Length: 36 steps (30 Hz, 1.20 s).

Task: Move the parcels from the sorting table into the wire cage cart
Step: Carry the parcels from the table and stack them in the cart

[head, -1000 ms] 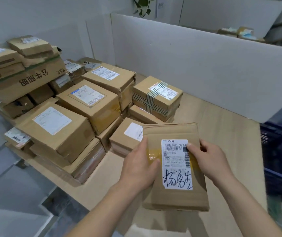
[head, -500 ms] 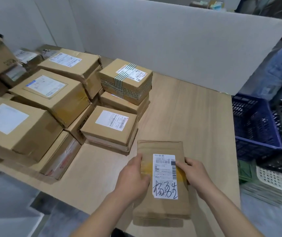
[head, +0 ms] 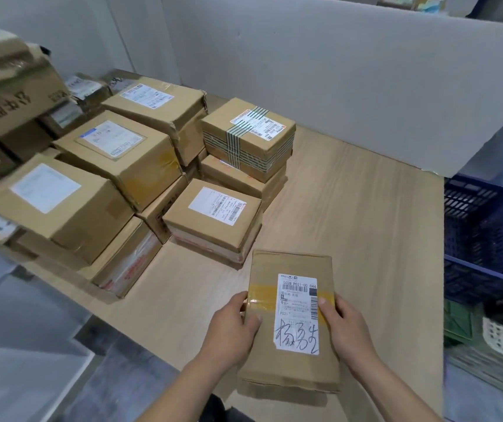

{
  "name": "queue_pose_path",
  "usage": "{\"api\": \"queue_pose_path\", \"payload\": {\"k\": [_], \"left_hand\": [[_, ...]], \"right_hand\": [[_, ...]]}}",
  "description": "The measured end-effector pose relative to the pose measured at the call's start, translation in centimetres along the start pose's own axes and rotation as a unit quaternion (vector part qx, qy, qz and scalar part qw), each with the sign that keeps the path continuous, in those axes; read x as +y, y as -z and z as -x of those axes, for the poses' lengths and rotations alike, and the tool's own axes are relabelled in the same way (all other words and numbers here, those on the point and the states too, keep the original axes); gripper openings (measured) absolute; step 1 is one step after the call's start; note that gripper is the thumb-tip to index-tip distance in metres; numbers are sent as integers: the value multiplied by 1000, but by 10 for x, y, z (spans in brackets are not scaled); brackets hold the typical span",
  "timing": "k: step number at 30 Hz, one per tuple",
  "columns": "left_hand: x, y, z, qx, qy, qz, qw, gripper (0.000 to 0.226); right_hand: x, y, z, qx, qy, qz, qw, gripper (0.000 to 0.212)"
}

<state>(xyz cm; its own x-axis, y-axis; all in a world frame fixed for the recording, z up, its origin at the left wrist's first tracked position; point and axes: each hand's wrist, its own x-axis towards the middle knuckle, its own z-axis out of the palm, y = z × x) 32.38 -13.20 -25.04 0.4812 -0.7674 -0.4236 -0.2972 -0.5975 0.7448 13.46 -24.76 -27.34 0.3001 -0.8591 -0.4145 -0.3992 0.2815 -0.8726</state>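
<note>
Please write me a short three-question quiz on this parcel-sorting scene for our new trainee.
1. True or false: both hands grip the flat parcel.
2. Which marks the box topping the stack nearest the white partition? A) green striped tape B) red string C) nothing
3. What stands past the table's right edge?

Key:
1. True: left hand and right hand hold its sides.
2. A
3. A blue crate.
</note>
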Motion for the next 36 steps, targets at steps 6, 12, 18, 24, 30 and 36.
{"api": "queue_pose_path", "payload": {"k": [6, 12, 18, 24, 30, 36], "left_hand": [[-7, -7, 14, 46, 14, 6, 999, 37], [-24, -9, 36, 85, 51, 24, 995, 37], [-44, -6, 64, 130, 91, 73, 985, 36], [-64, 2, 96, 157, 123, 120, 972, 33], [-89, 11, 135, 189, 140, 171, 957, 30], [-134, 29, 212, 241, 160, 204, 935, 27]], "right_hand": [[4, -1, -2, -7, 11, 18, 1000, 19], [5, -12, -1, -56, 33, 39, 997, 17], [4, -31, 5, -106, 59, 73, 990, 15], [3, -56, 21, -156, 72, 84, 982, 15], [7, -84, 51, -191, 16, 33, 981, 22], [28, -120, 116, -342, -77, -43, 935, 43]]}}
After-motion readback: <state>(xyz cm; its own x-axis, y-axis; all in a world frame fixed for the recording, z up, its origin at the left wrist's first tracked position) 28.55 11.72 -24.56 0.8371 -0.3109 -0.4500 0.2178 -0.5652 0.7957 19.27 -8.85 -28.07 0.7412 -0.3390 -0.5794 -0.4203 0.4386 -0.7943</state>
